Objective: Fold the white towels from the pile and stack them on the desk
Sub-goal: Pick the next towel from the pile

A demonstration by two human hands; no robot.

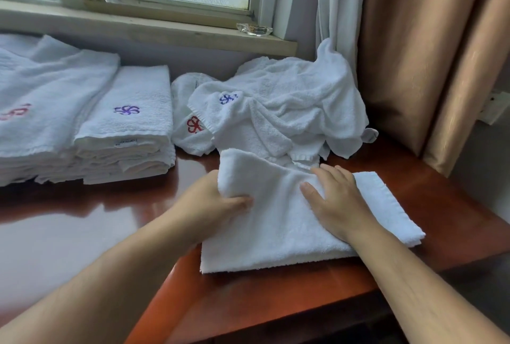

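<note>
1. The towel (289,228) I am folding lies flat on the desk (276,302) right in front of me, near its front edge. My left hand (218,203) grips the towel's left end, thumb on top and fingers tucked under the lifted flap.
2. My right hand (336,203) lies open and flat on the middle of the cloth, fingers straight, pinning it down.
3. To do this fold well, I judge I should carry the left flap over to meet the right edge, keep my flat palm as the crease line, then slide it out and smooth the top.
4. The towel is plain white terry, thick and soft, with a hemmed border showing at its right end; it will sag wherever I leave it unsupported.
5. Just behind it, touching its far edge, sits the pile (281,112) of crumpled towels with blue and red embroidered marks.
6. Well to the left stands the stack (129,128) of folded towels, where this one should go.
</note>
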